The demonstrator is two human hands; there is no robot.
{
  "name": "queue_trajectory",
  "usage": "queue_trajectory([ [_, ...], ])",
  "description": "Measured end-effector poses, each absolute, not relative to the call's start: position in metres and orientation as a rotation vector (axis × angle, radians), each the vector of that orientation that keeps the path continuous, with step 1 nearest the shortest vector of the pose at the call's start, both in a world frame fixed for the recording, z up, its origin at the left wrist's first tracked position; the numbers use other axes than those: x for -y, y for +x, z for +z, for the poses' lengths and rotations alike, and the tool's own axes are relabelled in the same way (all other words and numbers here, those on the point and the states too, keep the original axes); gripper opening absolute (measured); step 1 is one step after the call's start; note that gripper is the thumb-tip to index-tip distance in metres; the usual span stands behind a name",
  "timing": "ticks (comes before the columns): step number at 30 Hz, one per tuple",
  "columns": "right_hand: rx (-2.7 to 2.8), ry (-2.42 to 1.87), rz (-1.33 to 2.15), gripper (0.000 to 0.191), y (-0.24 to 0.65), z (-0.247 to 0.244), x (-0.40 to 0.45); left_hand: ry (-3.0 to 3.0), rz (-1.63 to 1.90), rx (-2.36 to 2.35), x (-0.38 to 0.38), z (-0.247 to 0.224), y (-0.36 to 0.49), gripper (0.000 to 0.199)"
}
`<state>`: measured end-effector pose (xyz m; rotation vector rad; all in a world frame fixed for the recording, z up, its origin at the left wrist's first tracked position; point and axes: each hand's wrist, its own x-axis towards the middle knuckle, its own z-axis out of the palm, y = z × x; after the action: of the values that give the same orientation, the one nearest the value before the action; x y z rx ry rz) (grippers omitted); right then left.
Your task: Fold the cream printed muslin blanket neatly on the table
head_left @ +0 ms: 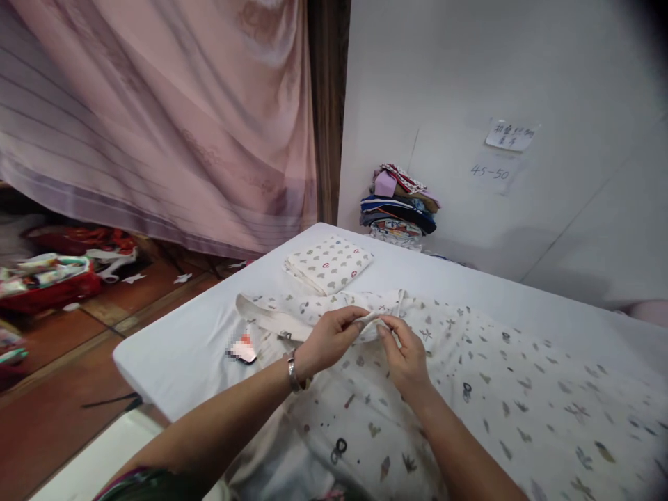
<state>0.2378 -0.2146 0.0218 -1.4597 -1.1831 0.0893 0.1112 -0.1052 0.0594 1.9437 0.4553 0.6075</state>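
Stretched forward, left hand (330, 339) and right hand (408, 353) pinch printed fabric (376, 403); beyond their fingers lie a folded cloth (328, 266) and stacked garments (399, 203)

On my left wrist I wear a narrow, shiny, silver-coloured band (293, 370); watch or bracelet, I cannot tell. My left sleeve (154, 485) is dark green with a purplish-pink edge and leaves the forearm uncovered. My left hand (330, 339), right hand (408, 358) and right forearm (462, 438) are bare.
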Motion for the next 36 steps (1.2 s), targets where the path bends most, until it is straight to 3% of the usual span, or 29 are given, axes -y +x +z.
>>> queue_trajectory([
  [8,1.276,-1.431,0.071,0.016,0.241,0.027,0.208,2.024,0.561,-0.475,0.105,0.066,0.107,0.027],
  [16,1.268,-1.451,0.108,0.015,0.239,0.034,0.199,2.219,0.676,-0.544,0.095,0.06,0.109,0.019],
  [27,1.471,-1.644,0.161,0.017,0.296,0.018,0.156,2.099,1.114,-0.66,0.031,0.127,0.117,0.023],
  [32,1.503,-1.835,0.197,0.011,0.338,0.004,0.155,2.033,1.23,-0.64,0.007,0.142,0.12,0.024],
  [36,1.462,-1.871,0.155,0.018,0.359,0.002,0.163,2.068,1.254,-0.619,0.002,0.146,0.122,0.024],
])
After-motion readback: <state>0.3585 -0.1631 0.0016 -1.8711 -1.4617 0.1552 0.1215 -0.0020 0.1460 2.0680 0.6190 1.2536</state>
